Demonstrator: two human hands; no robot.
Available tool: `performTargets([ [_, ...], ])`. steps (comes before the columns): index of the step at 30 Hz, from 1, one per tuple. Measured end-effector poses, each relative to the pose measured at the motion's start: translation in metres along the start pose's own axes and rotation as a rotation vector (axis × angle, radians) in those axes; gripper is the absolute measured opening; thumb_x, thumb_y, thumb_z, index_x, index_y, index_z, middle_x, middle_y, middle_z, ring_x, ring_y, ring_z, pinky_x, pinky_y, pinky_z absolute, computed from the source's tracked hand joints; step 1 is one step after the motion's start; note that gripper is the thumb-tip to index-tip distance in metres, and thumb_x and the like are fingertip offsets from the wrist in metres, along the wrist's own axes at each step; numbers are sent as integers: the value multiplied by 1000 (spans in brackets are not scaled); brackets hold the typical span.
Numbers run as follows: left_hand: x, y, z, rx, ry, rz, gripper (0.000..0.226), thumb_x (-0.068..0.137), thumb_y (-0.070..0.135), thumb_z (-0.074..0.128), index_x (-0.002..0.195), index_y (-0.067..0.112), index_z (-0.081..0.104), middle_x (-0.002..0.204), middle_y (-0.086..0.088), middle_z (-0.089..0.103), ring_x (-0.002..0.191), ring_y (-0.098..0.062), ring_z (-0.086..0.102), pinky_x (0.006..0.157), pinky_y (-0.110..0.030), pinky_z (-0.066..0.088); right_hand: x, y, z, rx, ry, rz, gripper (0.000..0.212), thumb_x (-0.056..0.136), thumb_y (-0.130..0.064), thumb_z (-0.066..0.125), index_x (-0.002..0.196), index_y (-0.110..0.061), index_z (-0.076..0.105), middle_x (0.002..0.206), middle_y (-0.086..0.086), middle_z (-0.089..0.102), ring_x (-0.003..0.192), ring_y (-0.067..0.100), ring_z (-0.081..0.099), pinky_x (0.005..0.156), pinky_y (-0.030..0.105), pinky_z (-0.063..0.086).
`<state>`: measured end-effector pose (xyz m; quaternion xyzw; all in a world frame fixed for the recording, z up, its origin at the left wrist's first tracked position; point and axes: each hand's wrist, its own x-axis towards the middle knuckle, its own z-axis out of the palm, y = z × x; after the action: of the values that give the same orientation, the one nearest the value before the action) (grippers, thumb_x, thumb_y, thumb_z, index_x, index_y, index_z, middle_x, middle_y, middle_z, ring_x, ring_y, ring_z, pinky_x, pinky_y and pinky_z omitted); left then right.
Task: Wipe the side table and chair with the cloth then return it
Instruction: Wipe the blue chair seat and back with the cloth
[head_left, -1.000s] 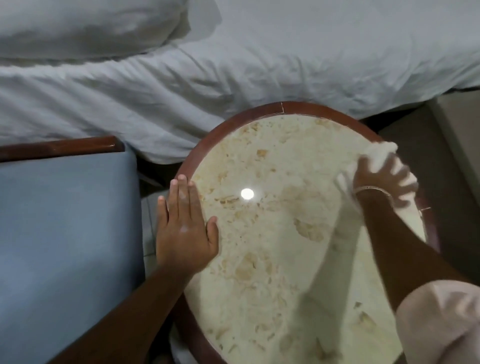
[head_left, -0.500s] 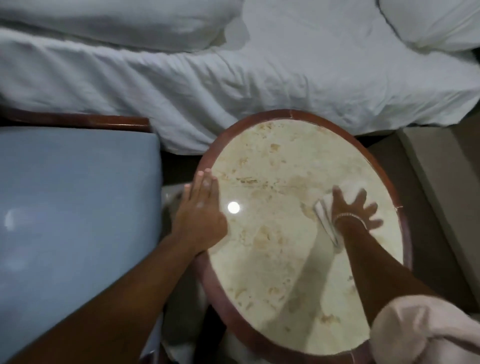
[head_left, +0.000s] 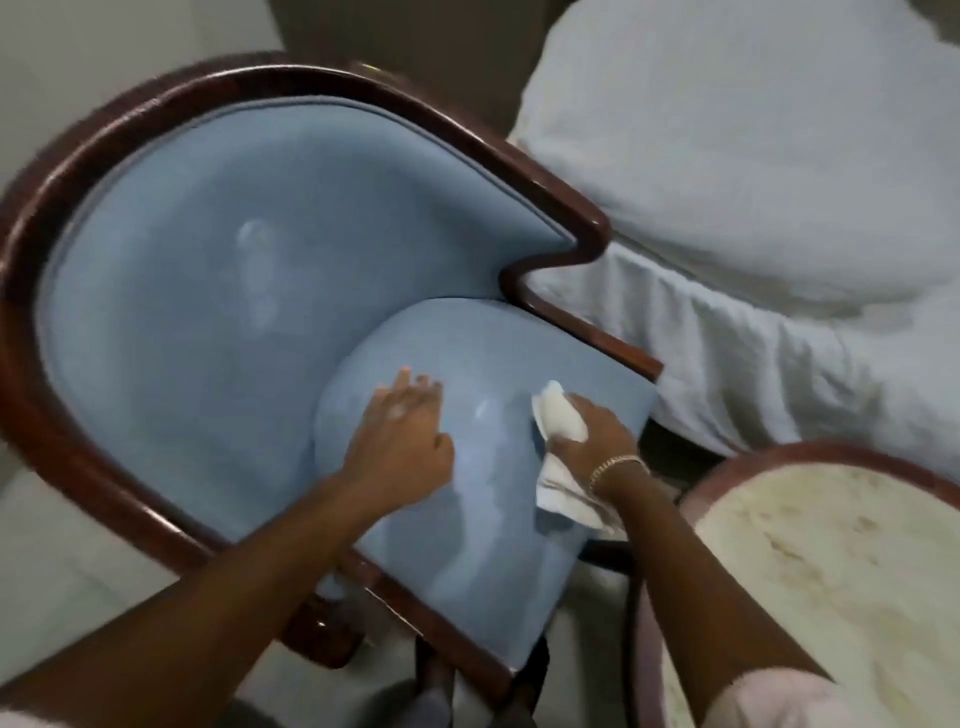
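Observation:
A blue upholstered chair (head_left: 208, 322) with a dark wooden frame fills the left and middle of the view. My right hand (head_left: 597, 434) presses a crumpled white cloth (head_left: 558, 457) onto the right part of the blue seat cushion. My left hand (head_left: 402, 441) lies flat on the same cushion, fingers together, a little to the left of the cloth. The round side table (head_left: 831, 561), with a pale marble top and a reddish wooden rim, shows at the lower right, beside my right forearm.
A bed with white sheets (head_left: 769, 291) and a pillow (head_left: 727, 130) runs along the right, close against the chair's arm. Pale floor (head_left: 47, 545) shows at the left and under the chair. A wall stands behind the chair.
The view has swung left from the table to the chair. Both hands left the table top; my right hand carried the cloth onto the chair seat, and my left hand now rests on the cushion.

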<state>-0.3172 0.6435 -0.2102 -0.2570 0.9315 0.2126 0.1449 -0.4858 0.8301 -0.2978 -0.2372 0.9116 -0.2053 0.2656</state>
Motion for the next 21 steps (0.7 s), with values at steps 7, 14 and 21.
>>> performTargets([
  [7,-96,-78,-24,285,138,-150,75,80,51,43,123,-6,63,122,-27,70,120,-42,64,105,-62,44,-15,-96,147,-391,-136,-323,70,86,-53,39,155,-41,29,170,6,14,153,50,3,115,73,9],
  [14,-106,-67,-16,335,199,-274,78,91,61,38,133,-2,59,136,-23,63,129,-37,58,115,-56,37,18,-42,106,-404,63,-150,66,90,-53,45,154,-35,37,168,8,25,152,48,14,112,71,23],
  [21,-103,-69,-9,319,246,-417,77,92,59,36,138,-1,53,140,-23,59,134,-36,54,117,-54,33,20,-102,166,-559,-65,-652,68,94,-59,38,157,-40,24,169,11,18,150,54,9,113,73,21],
])
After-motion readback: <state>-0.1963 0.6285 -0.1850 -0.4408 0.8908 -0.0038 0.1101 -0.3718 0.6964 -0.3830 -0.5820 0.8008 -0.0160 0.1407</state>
